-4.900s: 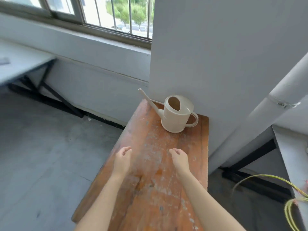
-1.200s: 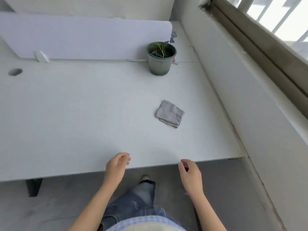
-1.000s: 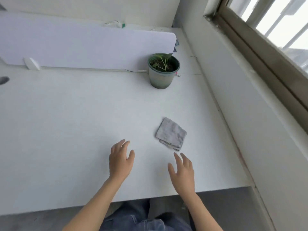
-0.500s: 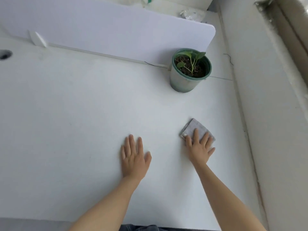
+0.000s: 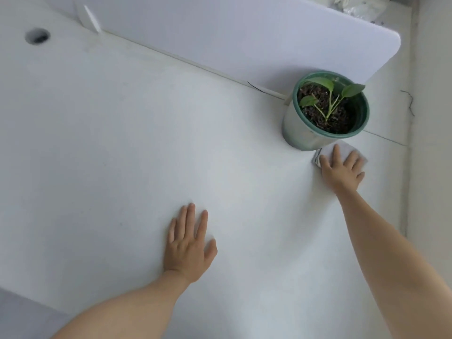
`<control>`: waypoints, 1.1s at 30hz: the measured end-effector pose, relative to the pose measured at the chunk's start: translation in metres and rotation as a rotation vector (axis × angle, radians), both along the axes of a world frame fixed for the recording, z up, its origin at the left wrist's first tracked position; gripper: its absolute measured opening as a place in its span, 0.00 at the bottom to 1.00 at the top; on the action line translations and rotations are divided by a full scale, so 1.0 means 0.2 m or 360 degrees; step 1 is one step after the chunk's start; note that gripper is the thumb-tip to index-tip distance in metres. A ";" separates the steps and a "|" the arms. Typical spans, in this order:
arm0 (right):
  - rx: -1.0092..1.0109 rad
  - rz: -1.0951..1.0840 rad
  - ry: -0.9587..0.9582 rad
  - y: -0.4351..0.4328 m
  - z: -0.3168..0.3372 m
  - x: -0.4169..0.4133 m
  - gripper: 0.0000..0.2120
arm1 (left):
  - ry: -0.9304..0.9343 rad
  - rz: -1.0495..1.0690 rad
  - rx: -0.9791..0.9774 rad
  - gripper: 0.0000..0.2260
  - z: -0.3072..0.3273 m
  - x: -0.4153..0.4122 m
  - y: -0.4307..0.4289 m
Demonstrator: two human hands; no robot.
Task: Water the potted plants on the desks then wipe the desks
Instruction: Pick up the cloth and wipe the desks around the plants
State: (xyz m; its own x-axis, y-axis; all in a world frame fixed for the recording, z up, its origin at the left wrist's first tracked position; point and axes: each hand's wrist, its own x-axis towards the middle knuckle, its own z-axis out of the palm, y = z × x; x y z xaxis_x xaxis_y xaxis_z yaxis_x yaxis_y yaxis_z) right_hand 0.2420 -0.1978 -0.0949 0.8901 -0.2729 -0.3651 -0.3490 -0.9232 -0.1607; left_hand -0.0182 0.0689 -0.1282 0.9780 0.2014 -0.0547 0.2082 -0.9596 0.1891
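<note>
Cloth (image 5: 345, 150) under right hand (image 5: 342, 172), perhaps touching pot (image 5: 302, 129), left hand (image 5: 188, 250) flat on desk (image 5: 122, 148)

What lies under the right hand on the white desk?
A grey cloth, pressed flat by the right hand. Only its far edge shows between the fingers; the rest is covered.

A white partition panel (image 5: 244, 33) stands upright, with something pale and crumpled (image 5: 358, 6) beyond its right end
</note>
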 end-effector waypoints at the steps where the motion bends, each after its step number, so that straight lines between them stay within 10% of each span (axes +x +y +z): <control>1: 0.0007 0.0013 0.0000 0.00 0.00 0.01 0.28 | 0.0016 0.0009 -0.0009 0.28 0.00 0.00 0.00; 6: 0.0045 -0.0100 -0.0104 0.14 -0.01 -0.25 0.28 | 0.0080 0.0026 -0.0024 0.28 0.02 0.00 0.00; 11: 0.0116 0.0675 -0.0165 0.56 -0.06 -0.61 0.34 | 0.0072 0.0032 -0.0043 0.28 0.01 0.00 0.00; 20: 0.0084 0.0800 -0.0058 0.84 -0.06 0.07 0.28 | -0.0038 0.0013 0.0061 0.28 -0.02 0.00 0.00; 28: 0.0123 0.1674 -0.0252 0.52 -0.09 -0.77 0.27 | -0.0050 0.0002 0.0066 0.28 0.00 0.00 0.00; 33: -0.0131 0.0630 -0.0221 -0.08 -0.04 -0.71 0.30 | -0.0037 0.0005 0.0103 0.28 0.00 0.00 0.00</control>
State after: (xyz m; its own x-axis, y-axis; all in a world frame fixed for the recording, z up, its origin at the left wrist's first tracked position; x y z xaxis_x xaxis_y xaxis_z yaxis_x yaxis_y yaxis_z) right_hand 0.0997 -0.2139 -0.1029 0.9712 0.0768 -0.2255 0.0550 -0.9933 -0.1016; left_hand -0.0174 0.0696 -0.1290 0.9782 0.2067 -0.0186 0.2073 -0.9694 0.1312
